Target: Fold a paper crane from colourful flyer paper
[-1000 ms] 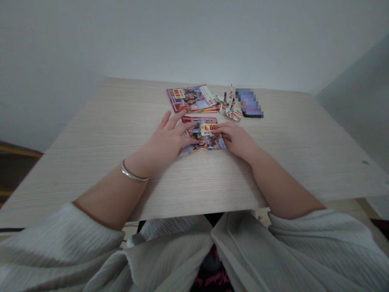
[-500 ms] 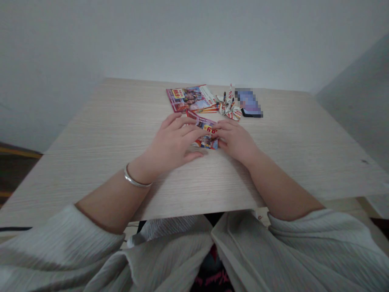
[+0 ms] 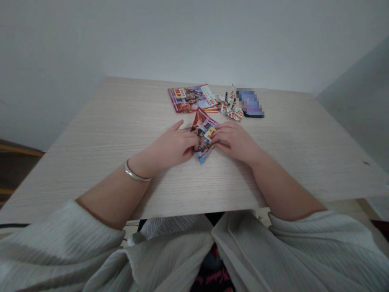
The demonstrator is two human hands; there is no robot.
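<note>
A colourful printed flyer (image 3: pixel 203 134), folded into a narrow pointed shape, lies between my hands on the light wooden table (image 3: pixel 121 134). My left hand (image 3: pixel 174 146), with a silver bangle on the wrist, pinches its left edge with curled fingers. My right hand (image 3: pixel 234 140) presses and grips its right edge, fingers closed on the paper. The flyer's far and near corners stick out beyond my fingers.
A second flat flyer (image 3: pixel 191 98) lies farther back. Beside it sits a folded paper figure (image 3: pixel 231 107), and a dark phone (image 3: pixel 251 105) with a blurred screen. A pale wall rises behind the table. My grey sleeves fill the bottom.
The flyer went from lying flat to being folded narrower and turned, one corner now pointing at me. Both hands closed in on it from the sides.
</note>
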